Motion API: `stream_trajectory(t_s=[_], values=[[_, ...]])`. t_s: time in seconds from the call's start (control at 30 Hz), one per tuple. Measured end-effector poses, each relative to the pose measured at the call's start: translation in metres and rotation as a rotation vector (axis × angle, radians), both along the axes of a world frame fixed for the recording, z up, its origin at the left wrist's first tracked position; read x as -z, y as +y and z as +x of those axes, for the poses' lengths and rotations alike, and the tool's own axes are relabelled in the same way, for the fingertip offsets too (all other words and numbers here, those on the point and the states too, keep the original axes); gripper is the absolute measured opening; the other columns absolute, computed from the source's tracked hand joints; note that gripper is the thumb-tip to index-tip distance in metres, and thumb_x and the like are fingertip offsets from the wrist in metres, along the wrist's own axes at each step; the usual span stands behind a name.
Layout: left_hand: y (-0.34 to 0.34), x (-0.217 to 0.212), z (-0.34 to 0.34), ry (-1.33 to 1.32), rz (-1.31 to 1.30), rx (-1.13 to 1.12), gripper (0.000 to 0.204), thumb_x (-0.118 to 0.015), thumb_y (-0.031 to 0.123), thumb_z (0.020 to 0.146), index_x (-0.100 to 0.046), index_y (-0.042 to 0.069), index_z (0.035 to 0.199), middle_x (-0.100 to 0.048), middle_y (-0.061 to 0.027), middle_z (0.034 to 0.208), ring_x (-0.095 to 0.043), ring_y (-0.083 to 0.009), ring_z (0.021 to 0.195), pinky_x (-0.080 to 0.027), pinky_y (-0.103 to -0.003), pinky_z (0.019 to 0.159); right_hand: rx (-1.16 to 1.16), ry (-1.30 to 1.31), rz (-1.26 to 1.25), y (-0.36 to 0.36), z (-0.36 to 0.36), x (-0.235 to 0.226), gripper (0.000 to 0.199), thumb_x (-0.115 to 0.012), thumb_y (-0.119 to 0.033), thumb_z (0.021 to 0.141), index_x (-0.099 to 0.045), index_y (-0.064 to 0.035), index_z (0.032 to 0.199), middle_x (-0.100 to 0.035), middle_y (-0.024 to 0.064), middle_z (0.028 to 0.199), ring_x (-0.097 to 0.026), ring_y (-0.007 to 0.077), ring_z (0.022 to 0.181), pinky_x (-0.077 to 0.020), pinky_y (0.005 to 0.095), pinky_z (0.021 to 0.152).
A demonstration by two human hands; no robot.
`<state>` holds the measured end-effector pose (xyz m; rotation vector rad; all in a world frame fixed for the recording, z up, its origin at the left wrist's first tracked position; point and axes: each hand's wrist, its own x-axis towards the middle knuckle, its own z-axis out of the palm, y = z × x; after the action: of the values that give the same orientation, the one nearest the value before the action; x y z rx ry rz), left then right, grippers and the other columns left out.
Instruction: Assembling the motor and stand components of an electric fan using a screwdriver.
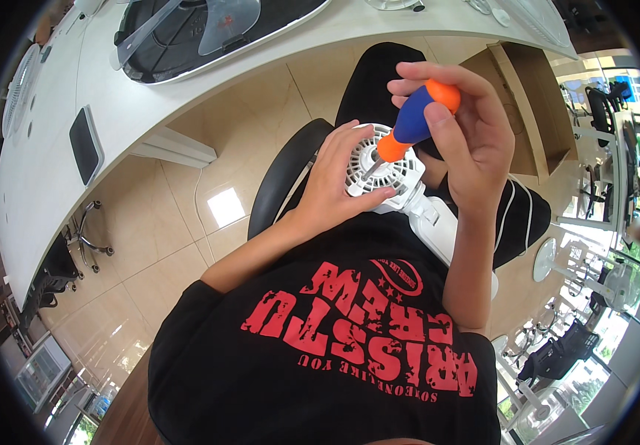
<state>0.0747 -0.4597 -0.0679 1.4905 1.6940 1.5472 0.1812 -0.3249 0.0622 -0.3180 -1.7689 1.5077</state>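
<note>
My right hand [477, 141] grips a screwdriver [412, 119] by its bulbous blue and orange handle, thumb on one side and fingers on the other. The metal shaft slants down to the slotted back of a white fan motor housing [407, 176], with its tip at the middle slots. Whether the tip sits in a screw, I cannot tell. Around the left side of that housing, my left hand [327, 182] is wrapped, thumb along the near edge and fingers over the far one. A white fan neck [433, 226] runs from the housing toward my right forearm, over my lap.
On the white table [57, 152] at the left lie a phone [86, 145] and a black-lined tray [142, 63] with a clear fan blade [229, 26]. An open cardboard box [525, 111] stands at the right. Thin white cables hang near my legs.
</note>
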Motion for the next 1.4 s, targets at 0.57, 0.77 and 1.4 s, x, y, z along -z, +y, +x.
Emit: stream_trajectory(t_s=[0.57, 0.77, 1.4], values=[[-0.005, 0.007, 0.000, -0.040, -0.039, 0.037, 0.086, -0.089, 0.036, 0.075, -0.049, 0.003, 0.144, -0.055, -0.0206, 0.143, -0.046, -0.0426, 0.140, -0.036, -0.052, 0.115, -0.113, -0.098, -0.068, -0.016, -0.012, -0.014, 0.026, -0.065, 0.006, 0.096, -0.069, 0.0054, 0.122, -0.062, 0.0089, 0.101, -0.070, 0.0199, 0.098, -0.0568, 0.0317, 0.092], [-0.007, 0.005, 0.001, -0.066, -0.033, 0.027, 0.087, -0.090, 0.035, 0.075, -0.049, 0.002, 0.144, -0.055, -0.0222, 0.143, -0.046, -0.0422, 0.140, -0.036, -0.050, 0.116, 0.032, -0.061, 0.330, -0.005, -0.018, 0.002, 0.021, -0.073, -0.010, 0.095, -0.073, -0.0020, 0.114, -0.065, 0.0058, 0.105, -0.066, 0.0149, 0.095, -0.0530, 0.0285, 0.090], [0.006, 0.004, 0.009, -0.062, -0.040, 0.086, 0.075, -0.082, 0.018, 0.083, -0.045, -0.003, 0.145, -0.053, -0.0186, 0.137, -0.053, -0.0305, 0.129, -0.040, -0.042, 0.111, -0.106, 0.024, 0.069, 0.000, -0.001, -0.002, 0.020, -0.065, -0.010, 0.098, -0.067, -0.0013, 0.116, -0.068, 0.0090, 0.110, -0.064, 0.0173, 0.099, -0.0506, 0.0303, 0.088]])
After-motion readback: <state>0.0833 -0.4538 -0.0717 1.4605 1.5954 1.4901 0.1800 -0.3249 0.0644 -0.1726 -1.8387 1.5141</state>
